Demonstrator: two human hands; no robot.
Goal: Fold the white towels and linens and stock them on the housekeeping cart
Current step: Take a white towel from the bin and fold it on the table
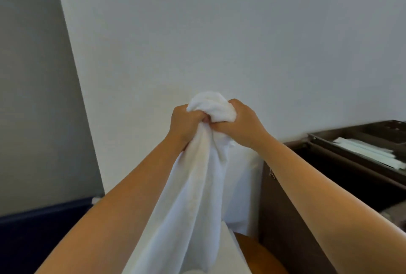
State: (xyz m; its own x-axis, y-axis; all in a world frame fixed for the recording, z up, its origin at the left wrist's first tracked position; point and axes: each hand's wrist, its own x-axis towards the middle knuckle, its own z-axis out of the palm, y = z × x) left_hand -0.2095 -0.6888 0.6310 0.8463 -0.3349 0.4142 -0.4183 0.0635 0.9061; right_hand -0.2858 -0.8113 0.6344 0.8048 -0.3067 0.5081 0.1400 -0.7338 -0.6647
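Observation:
A white towel (193, 196) hangs bunched in front of me, lifted high against the wall. My left hand (185, 123) grips its top from the left and my right hand (239, 123) grips it from the right, the two fists touching. A crumpled wad of the towel sticks out above the fists. The towel's lower part drops out of view at the bottom edge. The dark brown housekeeping cart (292, 207) stands at the right, just beyond my right forearm.
A tray on the cart's top (325, 136) holds flat white folded items (369, 150). A white bag or liner (243, 186) hangs on the cart's left side. A round wooden surface (259, 256) shows below. White wall ahead, grey wall with dark baseboard (44, 216) at left.

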